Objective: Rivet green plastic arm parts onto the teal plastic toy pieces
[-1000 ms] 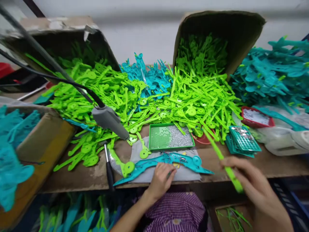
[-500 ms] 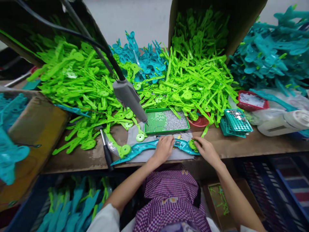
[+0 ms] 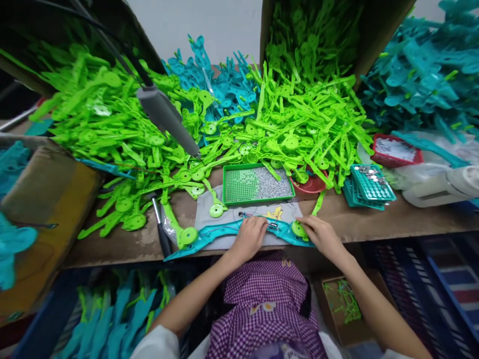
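Observation:
A long, curved blue plastic shell (image 3: 219, 230) lies across a grey cloth at the bench's front edge, its open inside facing up with thin wires and small metal parts near the middle. My left hand (image 3: 249, 235) is closed on the middle of this shell. At its right end, my right hand (image 3: 322, 235) pinches a green plastic arm with a round disc (image 3: 299, 230) that sits on the shell. Another green disc piece (image 3: 188, 236) rests on the shell's left end. The fingertips of my left hand are partly hidden.
A grey electric screwdriver (image 3: 170, 119) hangs over large heaps of green arms (image 3: 299, 124). Behind my hands stands a green tray (image 3: 258, 199) of small metal pieces. A hammer (image 3: 162, 229) lies left; teal trays (image 3: 370, 187) and a white bottle (image 3: 441, 187) stand right.
The hanging screwdriver has swung left and up, away from the green tray. My hands stay on the shell and the green arm, and the shell's left end sits slightly lower and further left.

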The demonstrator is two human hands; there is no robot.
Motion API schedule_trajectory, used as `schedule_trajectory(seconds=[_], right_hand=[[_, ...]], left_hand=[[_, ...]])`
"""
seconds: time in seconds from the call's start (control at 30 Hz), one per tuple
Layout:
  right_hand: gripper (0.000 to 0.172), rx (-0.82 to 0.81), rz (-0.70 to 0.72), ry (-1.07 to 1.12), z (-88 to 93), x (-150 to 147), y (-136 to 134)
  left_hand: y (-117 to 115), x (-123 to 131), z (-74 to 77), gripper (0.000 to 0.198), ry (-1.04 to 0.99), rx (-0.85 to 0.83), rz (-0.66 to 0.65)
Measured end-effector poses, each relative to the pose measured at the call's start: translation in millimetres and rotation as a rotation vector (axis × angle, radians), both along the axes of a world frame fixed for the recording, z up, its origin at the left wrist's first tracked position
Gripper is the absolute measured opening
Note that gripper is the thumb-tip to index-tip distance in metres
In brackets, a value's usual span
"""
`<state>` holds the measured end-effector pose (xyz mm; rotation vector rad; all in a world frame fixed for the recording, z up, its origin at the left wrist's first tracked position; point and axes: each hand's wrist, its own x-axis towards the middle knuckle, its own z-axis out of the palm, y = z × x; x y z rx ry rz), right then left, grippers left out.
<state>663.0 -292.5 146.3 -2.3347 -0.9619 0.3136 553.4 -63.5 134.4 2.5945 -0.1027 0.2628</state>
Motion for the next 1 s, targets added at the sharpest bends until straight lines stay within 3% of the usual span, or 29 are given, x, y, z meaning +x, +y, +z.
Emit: schedule_trajectory(seconds=[0.2, 0.5, 0.63, 0.67, 0.73, 0.83, 0.9, 1.0], right_hand=[[0.032, -0.053, 0.036, -0.014, 0.8, -3, 5], [0.031, 0.058, -0.032, 0.003, -10.0, -11, -6], [0.032, 0.135, -0.159, -0.086, 13.6, -17, -1], [0.036, 0.148, -0.145, -0.106, 22.1, -20, 3], [0.038, 0.153, 0.019, -0.085, 38.3, -29, 13], [0.025, 0.168, 0.199, 0.123, 55.9, -39, 21], [0.033, 0.183, 0.174, 0.310, 62.9, -42, 17], [0.038, 0.181, 0.110, 0.456, 65.8, -39, 0]], left_hand=[[0, -7, 3.7, 0.019, -0.013, -0.003, -0.013], [0, -3, 0.8, 0.017, 0.007, -0.001, -0.036], [2, -9, 16.1, 0.012, -0.056, -0.055, -0.031], [2, -11, 22.7, 0.011, -0.093, -0.054, -0.050], [2, -14, 37.6, 0.013, -0.152, -0.038, -0.128], [0, -16, 57.5, 0.020, -0.157, -0.042, -0.213], [-1, -14, 63.3, 0.021, -0.110, -0.084, -0.229], [-2, -10, 58.6, 0.020, -0.062, -0.106, -0.266]])
